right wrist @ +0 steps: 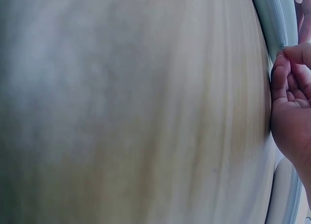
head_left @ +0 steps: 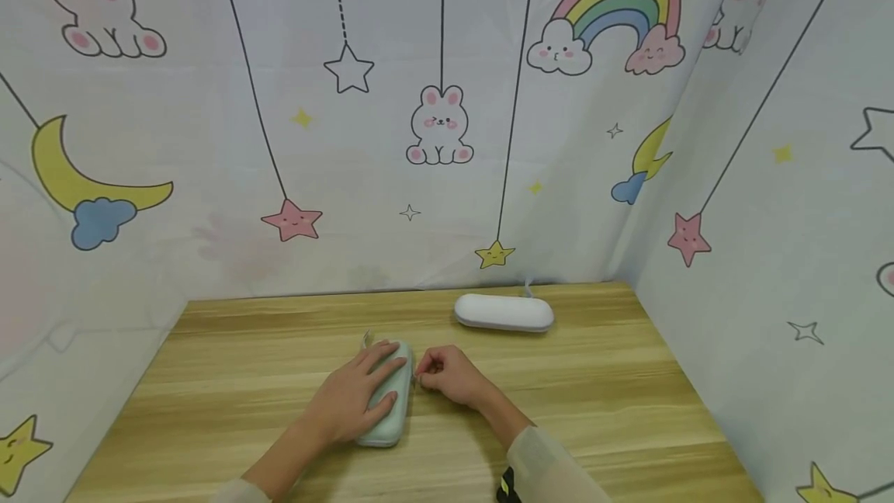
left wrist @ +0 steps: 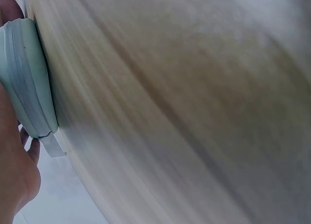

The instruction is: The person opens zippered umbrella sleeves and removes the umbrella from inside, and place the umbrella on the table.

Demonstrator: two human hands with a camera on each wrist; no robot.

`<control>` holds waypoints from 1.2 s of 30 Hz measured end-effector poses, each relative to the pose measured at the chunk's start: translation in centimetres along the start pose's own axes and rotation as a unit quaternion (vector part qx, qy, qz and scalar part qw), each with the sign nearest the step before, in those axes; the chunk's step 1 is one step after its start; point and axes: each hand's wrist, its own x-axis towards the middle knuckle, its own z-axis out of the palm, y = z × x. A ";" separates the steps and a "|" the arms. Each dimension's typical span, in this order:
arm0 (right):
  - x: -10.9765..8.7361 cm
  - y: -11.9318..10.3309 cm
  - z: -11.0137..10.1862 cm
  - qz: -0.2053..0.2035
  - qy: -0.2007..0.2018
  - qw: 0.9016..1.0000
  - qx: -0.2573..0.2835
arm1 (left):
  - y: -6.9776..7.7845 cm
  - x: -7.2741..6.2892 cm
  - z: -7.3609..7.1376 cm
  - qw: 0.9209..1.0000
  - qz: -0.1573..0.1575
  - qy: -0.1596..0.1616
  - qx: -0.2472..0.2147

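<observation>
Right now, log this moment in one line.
left hand: rests on green case | right hand: pinches at its zipper | white case: apart, farther back on table

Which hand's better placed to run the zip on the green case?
Probably the right: the right hand pinches at the zipper of the mint-green zip case. The left hand lies across its top, seemingly steadying it.
</observation>
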 end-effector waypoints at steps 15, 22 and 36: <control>-0.3 -0.1 -0.5 -0.010 -0.032 0.999 -0.008 | -0.2 0.1 0.4 1.000 0.011 0.015 0.002; -0.2 -0.2 -0.7 -0.007 -0.055 0.998 -0.043 | -0.1 0.0 0.1 1.000 0.006 0.002 0.006; -0.1 -0.2 -1.0 -0.005 -0.081 0.996 -0.035 | 0.1 0.0 0.0 1.000 0.001 0.000 0.012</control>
